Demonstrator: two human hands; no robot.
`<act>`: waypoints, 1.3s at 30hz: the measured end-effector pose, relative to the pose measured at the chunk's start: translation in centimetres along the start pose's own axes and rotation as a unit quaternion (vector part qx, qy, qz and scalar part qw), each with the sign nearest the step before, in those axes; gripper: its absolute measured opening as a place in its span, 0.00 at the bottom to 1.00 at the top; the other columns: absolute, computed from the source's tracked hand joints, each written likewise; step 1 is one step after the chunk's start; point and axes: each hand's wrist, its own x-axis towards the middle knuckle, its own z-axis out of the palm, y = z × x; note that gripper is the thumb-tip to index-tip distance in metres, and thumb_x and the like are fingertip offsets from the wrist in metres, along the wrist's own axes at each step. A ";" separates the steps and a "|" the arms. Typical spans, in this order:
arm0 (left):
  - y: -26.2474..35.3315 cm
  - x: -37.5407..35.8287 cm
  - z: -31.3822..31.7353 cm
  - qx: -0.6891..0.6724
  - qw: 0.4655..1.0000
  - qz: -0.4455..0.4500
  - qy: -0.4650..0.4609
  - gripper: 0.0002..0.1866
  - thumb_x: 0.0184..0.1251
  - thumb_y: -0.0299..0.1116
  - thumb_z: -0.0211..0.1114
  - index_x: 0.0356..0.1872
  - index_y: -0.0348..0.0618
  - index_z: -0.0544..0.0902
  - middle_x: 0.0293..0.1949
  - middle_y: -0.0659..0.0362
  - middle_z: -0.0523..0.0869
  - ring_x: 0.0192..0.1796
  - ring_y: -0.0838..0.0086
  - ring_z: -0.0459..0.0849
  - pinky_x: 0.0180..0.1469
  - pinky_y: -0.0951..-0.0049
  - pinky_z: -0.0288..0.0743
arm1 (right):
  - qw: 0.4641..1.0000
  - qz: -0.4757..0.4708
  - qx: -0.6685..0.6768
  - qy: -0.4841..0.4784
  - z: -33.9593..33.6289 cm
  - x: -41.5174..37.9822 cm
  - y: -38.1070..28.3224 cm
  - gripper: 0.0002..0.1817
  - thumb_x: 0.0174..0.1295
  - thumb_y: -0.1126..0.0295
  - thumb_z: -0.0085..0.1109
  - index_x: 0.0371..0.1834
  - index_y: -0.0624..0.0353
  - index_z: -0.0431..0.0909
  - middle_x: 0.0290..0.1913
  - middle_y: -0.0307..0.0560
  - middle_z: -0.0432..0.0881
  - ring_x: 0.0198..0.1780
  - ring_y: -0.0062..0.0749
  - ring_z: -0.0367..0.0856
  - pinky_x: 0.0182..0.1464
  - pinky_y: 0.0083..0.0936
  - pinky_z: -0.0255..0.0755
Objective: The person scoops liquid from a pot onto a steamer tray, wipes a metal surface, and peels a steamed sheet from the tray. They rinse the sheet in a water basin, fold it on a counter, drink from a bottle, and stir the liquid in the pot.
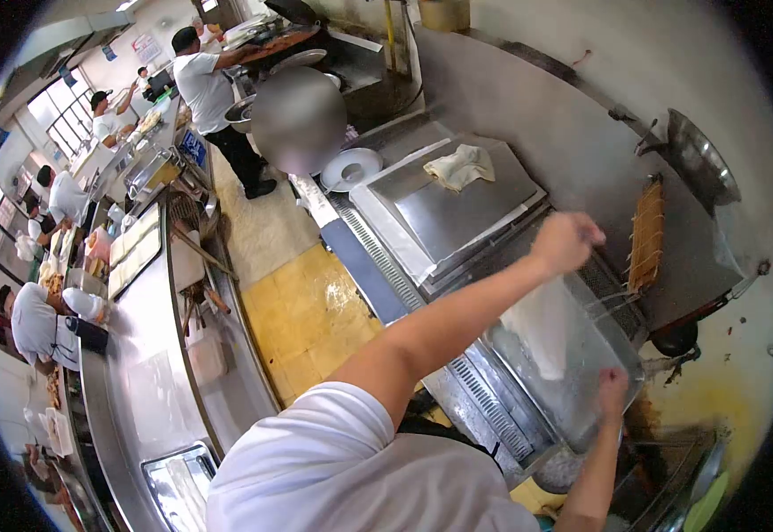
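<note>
My left hand [568, 244] reaches across the steel steamer top, its fingers curled closed. Anything pinched in it is hidden or too small to name. My right hand [613, 388], slightly blurred, is also closed, over the near right edge of a wet, shiny steel surface [590, 341]. What it grips, if anything, I cannot make out. Between the hands, a white, sheet-like strip [537, 332] lies on that surface, partly behind my left forearm. Farther off, a folded off-white cloth [460, 167] rests on a flat steel lid [466, 199].
A round lid [351, 168] sits beyond the steamer. On the wall hang a metal wok [701, 160] and a wire-bound brown roll [646, 235]. A long steel counter [134, 372] runs along my left, past a yellow tiled floor [311, 310]. Several co-workers stand farther back.
</note>
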 end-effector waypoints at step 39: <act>-4.2 -2.6 11.9 -0.009 0.992 0.101 -0.069 0.07 0.58 0.26 0.67 0.37 0.40 0.87 0.38 0.46 0.89 0.43 0.49 0.89 0.46 0.55 0.82 | 0.930 0.073 0.357 0.044 2.0 4.3 -13.7 0.12 0.71 0.68 0.51 0.41 0.65 0.80 0.44 0.41 0.81 0.44 0.24 0.76 0.47 0.27 0.71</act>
